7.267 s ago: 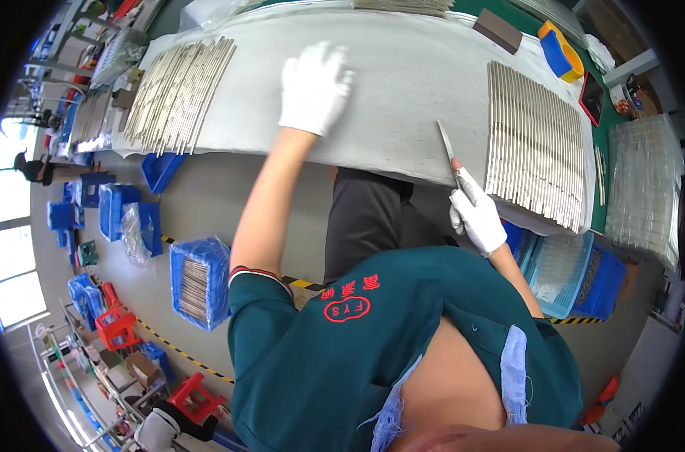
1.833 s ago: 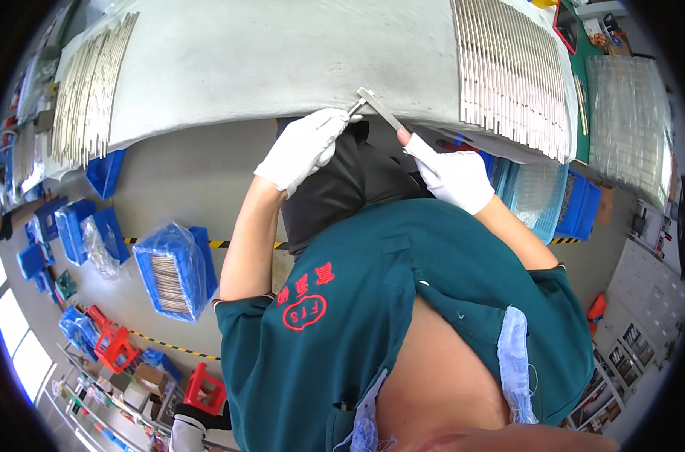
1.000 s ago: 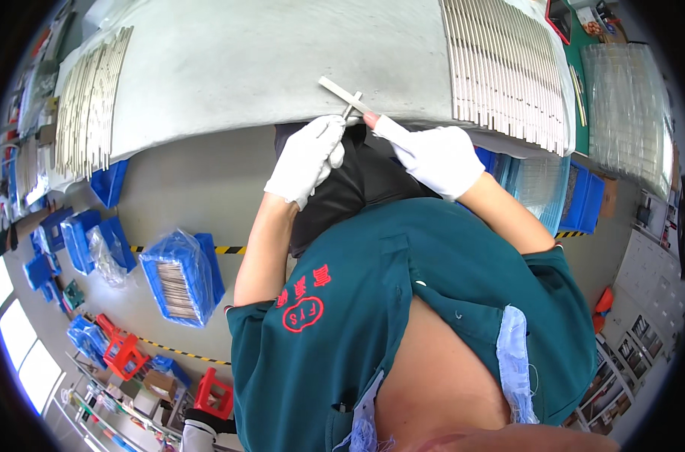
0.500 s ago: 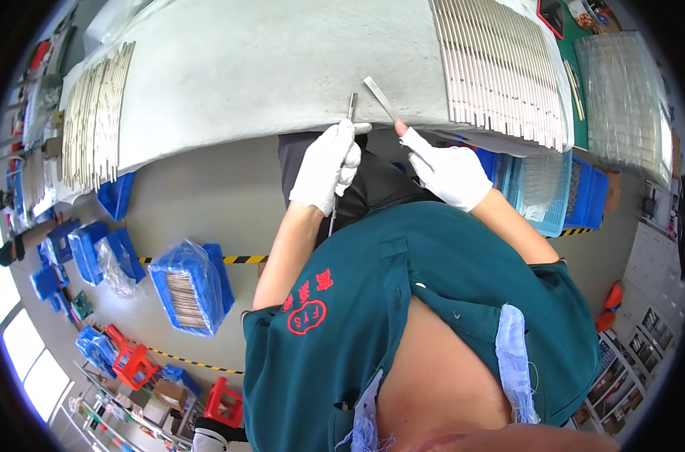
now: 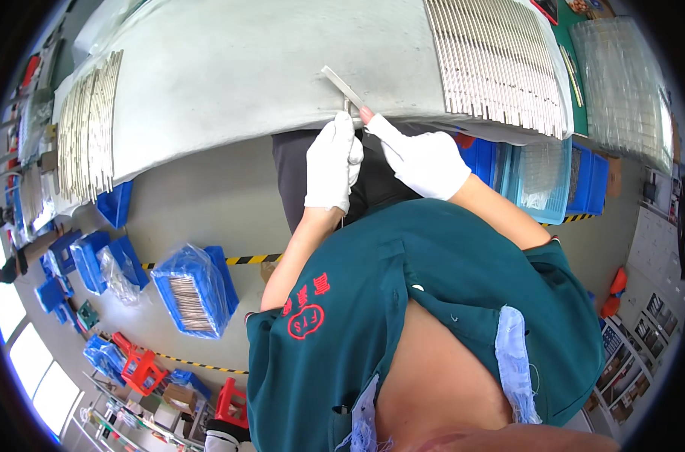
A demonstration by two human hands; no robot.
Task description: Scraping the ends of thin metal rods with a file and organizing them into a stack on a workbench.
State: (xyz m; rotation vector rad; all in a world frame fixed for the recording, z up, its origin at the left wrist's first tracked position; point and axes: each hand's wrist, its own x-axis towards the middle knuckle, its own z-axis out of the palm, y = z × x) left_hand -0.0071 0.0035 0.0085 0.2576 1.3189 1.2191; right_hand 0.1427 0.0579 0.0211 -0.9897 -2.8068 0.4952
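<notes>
left fingers [image 5: 343,124] around rod [image 5: 347,106], lengthwise forward; right fingers [image 5: 366,114] around bar [image 5: 342,87], aslant forward left

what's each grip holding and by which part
The left grip holds a thin metal rod near its upper end; the right grip holds a flat metal bar by its lower part.

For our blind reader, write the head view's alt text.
A white-gloved left hand grips a slim silvery metal rod; the white-gloved right hand holds a flat grey metal strip near the rod's tip. Thin silvery rods lie left and right on a white cloth-covered table.
</notes>
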